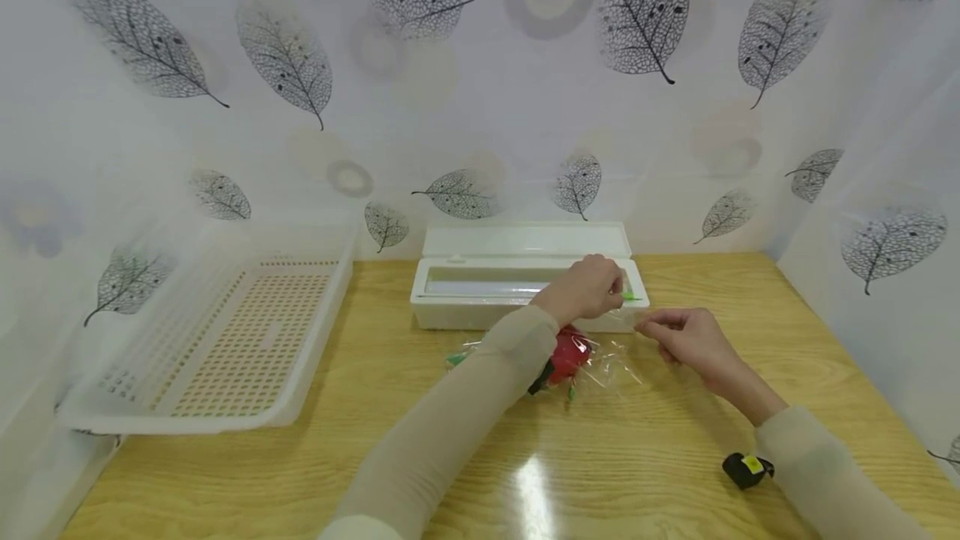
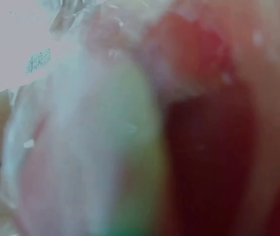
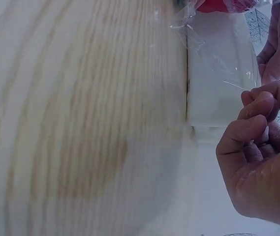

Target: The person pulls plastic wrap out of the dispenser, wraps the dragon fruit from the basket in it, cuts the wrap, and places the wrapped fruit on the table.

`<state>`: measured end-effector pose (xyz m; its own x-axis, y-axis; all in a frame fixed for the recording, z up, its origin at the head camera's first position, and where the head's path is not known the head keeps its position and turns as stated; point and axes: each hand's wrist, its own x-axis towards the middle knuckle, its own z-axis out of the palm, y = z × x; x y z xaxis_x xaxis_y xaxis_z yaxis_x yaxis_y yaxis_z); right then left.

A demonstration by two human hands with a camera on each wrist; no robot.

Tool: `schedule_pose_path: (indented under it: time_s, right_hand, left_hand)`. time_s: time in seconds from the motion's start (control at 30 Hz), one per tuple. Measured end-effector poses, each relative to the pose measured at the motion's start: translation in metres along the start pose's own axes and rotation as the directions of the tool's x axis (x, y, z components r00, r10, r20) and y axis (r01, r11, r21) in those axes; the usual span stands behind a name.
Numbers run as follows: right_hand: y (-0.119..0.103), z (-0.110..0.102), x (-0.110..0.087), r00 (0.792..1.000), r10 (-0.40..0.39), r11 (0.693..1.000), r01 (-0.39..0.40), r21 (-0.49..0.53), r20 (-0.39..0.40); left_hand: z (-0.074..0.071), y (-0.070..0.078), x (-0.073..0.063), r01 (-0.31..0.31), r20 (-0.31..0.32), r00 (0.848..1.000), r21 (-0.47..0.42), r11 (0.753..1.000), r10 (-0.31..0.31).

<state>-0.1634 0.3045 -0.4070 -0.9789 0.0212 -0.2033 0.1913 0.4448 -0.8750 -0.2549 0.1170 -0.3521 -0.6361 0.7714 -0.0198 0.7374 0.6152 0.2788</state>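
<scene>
A white cling film dispenser (image 1: 450,312) stands at the back of the table with its lid raised and a pale roll inside. My left hand (image 1: 583,288) is over its right end, fingers curled at the small green slide cutter (image 1: 630,297) on the front edge. Beside that corner my right hand (image 1: 693,340) pinches the edge of the clear cling film (image 3: 218,69) between thumb and fingertips. A red rounded thing (image 1: 572,354) with green bits lies in the film before the dispenser, partly behind my left sleeve. The left wrist view is mostly a blur of red and film.
A white perforated plastic basket (image 1: 288,390) sits at the left of the wooden table (image 1: 645,473). Near my right sleeve lies a small black object with a yellow label (image 1: 746,470). Leaf-patterned curtains (image 1: 465,107) hang behind and at both sides.
</scene>
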Motion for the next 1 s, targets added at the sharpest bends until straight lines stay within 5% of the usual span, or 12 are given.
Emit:
schedule_pose_path:
  time_s: [0.13,0.2,0.27,0.37,0.47,0.57,0.8,1.0]
  right_hand:
    - [-0.005,-0.003,-0.007,0.987,-0.139,0.968,0.118,-0.221,-0.085]
    - [-0.007,-0.005,-0.008,0.944,-0.293,0.913,0.229,-0.338,-0.150]
    - [-0.009,-0.008,-0.006,0.858,-0.476,0.816,0.349,-0.461,-0.194]
    - [-0.012,-0.012,0.003,0.706,-0.690,0.640,0.495,-0.587,-0.157]
    - [-0.014,-0.015,0.013,0.622,-0.782,0.493,0.582,-0.647,-0.036]
    - [-0.015,-0.017,0.020,0.607,-0.793,0.430,0.615,-0.661,0.049]
    - [-0.021,-0.018,0.023,0.641,-0.754,0.391,0.612,-0.687,0.142]
    - [-0.022,-0.017,0.022,0.634,-0.755,0.371,0.623,-0.689,0.166]
  left_hand:
    - [0.000,-0.003,0.000,0.012,0.001,1.000,0.013,1.000,-0.012]
    - [0.001,-0.003,0.000,0.012,0.001,1.000,0.001,1.000,-0.012]
    - [0.001,-0.004,0.000,0.011,0.001,1.000,-0.004,1.000,-0.011]
    - [0.000,-0.004,-0.001,0.011,-0.001,1.000,-0.011,1.000,-0.011]
    - [0.000,-0.003,-0.002,0.026,0.006,1.000,-0.036,0.999,-0.025]
    - [-0.001,-0.002,-0.002,0.031,0.009,0.999,-0.042,0.999,-0.031]
    - [-0.004,0.003,-0.003,0.057,0.019,0.998,0.045,0.997,-0.058]
    - [-0.005,0.004,-0.004,0.090,0.058,0.994,0.077,0.993,-0.095]
